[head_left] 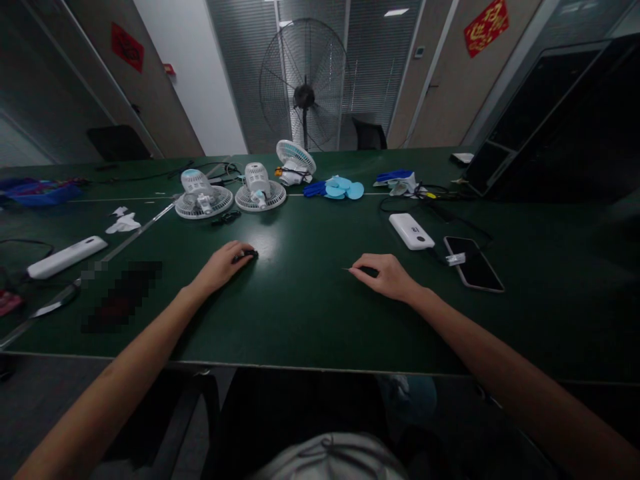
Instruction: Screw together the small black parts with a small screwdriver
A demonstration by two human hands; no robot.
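Note:
My left hand [225, 264] rests on the green table, its fingers closed around a small black object [249, 254] that looks like a bundled cable; most of it is covered. Across from it, my right hand [385, 275] lies on the table too. Between its thumb and fingers is a small screwdriver [371, 271] with a black handle, its thin tip pointing left. The hands are well apart. Beyond my left hand, two white fan heads [204, 202] [261, 196] lie grille down, with a black coiled cable [226, 218] beside them.
A third small fan [296, 160] leans farther back, near light blue fan blades [344, 188] and a blue and white glove [397, 181]. To the right are a white power bank [411, 231] and a phone [475, 265]. A white bar [67, 257] and blue basket [43, 192] are left.

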